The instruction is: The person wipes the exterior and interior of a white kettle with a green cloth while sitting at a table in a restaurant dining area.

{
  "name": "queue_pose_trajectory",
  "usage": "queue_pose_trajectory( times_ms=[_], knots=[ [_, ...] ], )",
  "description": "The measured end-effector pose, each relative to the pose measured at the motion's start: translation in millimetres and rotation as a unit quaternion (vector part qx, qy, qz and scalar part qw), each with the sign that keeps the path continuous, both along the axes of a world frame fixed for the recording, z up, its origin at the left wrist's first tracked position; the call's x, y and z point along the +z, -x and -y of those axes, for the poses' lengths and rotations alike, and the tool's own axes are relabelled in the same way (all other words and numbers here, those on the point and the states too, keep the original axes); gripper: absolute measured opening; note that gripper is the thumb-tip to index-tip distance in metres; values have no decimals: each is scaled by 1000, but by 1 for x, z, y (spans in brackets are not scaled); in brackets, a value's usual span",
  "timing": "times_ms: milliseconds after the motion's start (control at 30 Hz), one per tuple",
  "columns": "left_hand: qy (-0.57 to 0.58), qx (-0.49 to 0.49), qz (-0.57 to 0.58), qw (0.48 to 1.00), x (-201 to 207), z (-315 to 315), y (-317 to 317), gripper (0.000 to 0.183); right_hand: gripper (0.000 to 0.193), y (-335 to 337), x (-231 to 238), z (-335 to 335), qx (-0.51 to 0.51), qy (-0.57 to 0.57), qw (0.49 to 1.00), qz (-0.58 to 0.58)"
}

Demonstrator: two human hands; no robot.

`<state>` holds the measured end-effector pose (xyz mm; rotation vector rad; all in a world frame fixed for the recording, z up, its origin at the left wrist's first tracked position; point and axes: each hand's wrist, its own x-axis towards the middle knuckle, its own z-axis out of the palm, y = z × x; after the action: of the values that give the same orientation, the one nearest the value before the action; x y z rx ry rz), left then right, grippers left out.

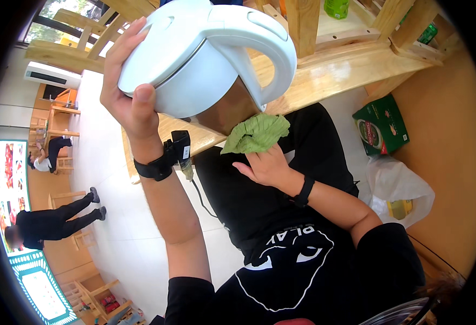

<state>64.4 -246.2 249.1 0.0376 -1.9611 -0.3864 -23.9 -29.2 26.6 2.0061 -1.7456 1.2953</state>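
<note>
A pale blue-white electric kettle [200, 86] is tilted at the top of the view, its shiny brownish metal lower part toward me. My left hand [132, 89] is closed on the lid side of it, the thumb pressed along the near edge and the fingers over the far side. My right hand [273, 167] holds a crumpled green cloth [257, 134] against the kettle's lower end, below the handle. The cloth covers most of the right fingertips. A black wrist mount [156, 167] with a small device sits on my left wrist; a black band [304, 190] circles the right.
A wooden table [335, 78] lies beyond the kettle, above my lap. To the right stand a green carton [381, 127] and a white plastic bag [403, 189]. A cable [201, 197] hangs beside my left forearm. Two people [59, 219] are farther off at the left.
</note>
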Motion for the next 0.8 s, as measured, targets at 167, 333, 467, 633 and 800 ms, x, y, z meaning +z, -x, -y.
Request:
queue_pose_trajectory(
  times_ms=[167,333,467,633,800],
  knots=[
    [12,23,3,1000,4,0,-2,76,50,13,45,27,18,64,997,35],
    [-1,14,5,1000,2,-2,-1,78,39,29,108,43,29,162,984,62],
    [-7,22,10,1000,1,-1,-2,83,38,26,119,42,21,180,979,97],
    [-15,34,8,999,3,-2,-5,86,33,9,77,26,8,88,992,88],
    [-14,32,9,999,3,-1,-5,84,30,3,38,20,-11,60,996,69]
  ],
)
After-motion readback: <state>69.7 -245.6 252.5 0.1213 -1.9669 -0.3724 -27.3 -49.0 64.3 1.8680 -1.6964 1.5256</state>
